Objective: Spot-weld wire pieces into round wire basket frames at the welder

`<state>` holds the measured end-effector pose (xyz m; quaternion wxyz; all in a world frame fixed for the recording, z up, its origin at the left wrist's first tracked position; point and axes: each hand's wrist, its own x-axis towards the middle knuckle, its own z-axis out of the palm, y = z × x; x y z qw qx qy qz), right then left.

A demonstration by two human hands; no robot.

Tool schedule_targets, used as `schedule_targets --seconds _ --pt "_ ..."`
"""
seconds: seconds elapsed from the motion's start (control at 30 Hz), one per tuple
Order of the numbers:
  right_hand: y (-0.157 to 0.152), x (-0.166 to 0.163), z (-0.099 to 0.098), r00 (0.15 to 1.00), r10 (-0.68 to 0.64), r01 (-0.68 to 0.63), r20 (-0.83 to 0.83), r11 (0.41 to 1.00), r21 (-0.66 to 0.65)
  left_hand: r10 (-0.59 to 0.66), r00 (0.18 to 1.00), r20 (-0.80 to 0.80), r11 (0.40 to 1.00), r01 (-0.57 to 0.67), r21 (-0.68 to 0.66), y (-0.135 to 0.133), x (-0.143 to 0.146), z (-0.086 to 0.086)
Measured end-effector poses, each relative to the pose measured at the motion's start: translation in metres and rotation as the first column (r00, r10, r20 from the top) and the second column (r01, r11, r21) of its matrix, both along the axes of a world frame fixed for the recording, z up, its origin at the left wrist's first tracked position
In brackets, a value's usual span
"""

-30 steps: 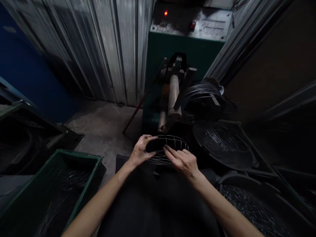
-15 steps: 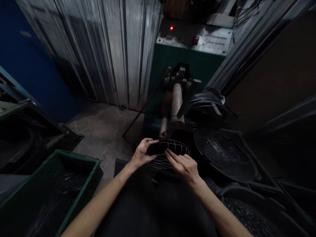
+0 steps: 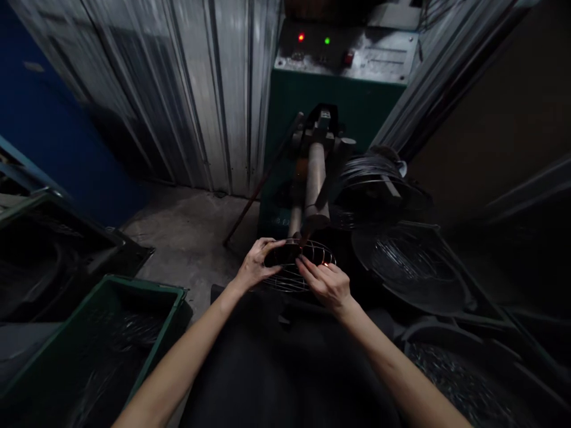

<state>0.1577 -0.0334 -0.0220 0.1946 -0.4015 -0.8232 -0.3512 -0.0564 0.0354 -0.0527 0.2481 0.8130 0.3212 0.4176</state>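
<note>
A round wire guard of thin metal ribs lies under the arm of a green welding machine. My left hand grips the guard's left rim, fingers curled over it. My right hand presses on its right side, fingers bent onto the wires. A small orange glow shows at the wire by my right fingertips. The machine's copper arm comes down onto the guard's top. A red lamp and a green lamp are lit on the panel.
A green crate with wire pieces stands at the lower left. Stacked wire guards and a dark tray of them sit to the right. A bin of small parts is at the lower right. Corrugated metal wall behind.
The green lamp on the panel has come on and a glow has appeared at the wire. Both hands stay on the guard, shifted slightly up under the arm.
</note>
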Motion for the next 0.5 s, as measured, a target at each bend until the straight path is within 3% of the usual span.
schedule_targets --seconds 0.13,0.27,0.37,0.5 --pt "-0.016 -0.004 0.008 0.996 -0.068 0.062 -0.06 0.993 -0.103 -0.036 0.999 -0.026 0.995 0.033 -0.097 0.001 -0.01 -0.007" --pt "-0.07 0.008 0.008 0.948 -0.222 0.185 -0.23 0.967 -0.174 0.038 0.999 0.006 0.987 -0.037 -0.157 0.0 -0.009 -0.013" --pt "-0.12 0.037 -0.02 0.837 -0.402 0.279 -0.372 0.898 -0.341 0.115 0.993 0.031 0.981 -0.108 -0.161 -0.004 -0.003 -0.013" --pt "-0.167 0.074 -0.083 0.576 -0.66 0.358 -0.482 0.734 -0.577 0.145 0.987 0.074 0.977 -0.131 -0.169 -0.012 -0.003 -0.014"
